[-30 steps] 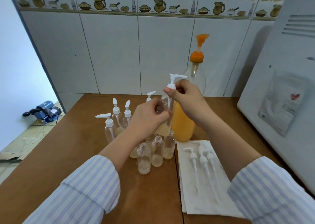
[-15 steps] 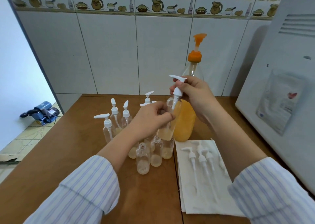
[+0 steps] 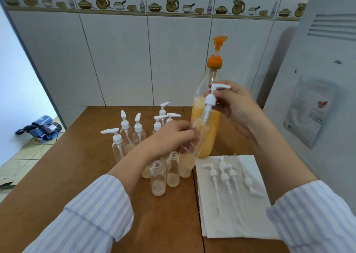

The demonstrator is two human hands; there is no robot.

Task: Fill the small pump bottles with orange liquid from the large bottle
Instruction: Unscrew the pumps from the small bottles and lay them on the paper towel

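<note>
Left hand (image 3: 173, 135) reaches in low, fingers curled round tilted small clear plastic bottle (image 3: 194, 143) above wooden table (image 3: 67, 175). Right hand (image 3: 235, 104), raised, pinches white pump head (image 3: 212, 98), before large orange-capped bottle (image 3: 208, 121).

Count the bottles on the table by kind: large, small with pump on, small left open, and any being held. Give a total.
Large bottle of orange liquid: 1
Small standing bottles with pumps on: 6
Small open bottles: 4, one partly behind the forearm
Small bottle held in the left hand, right hand on its pump: 1
Total: 12
</note>
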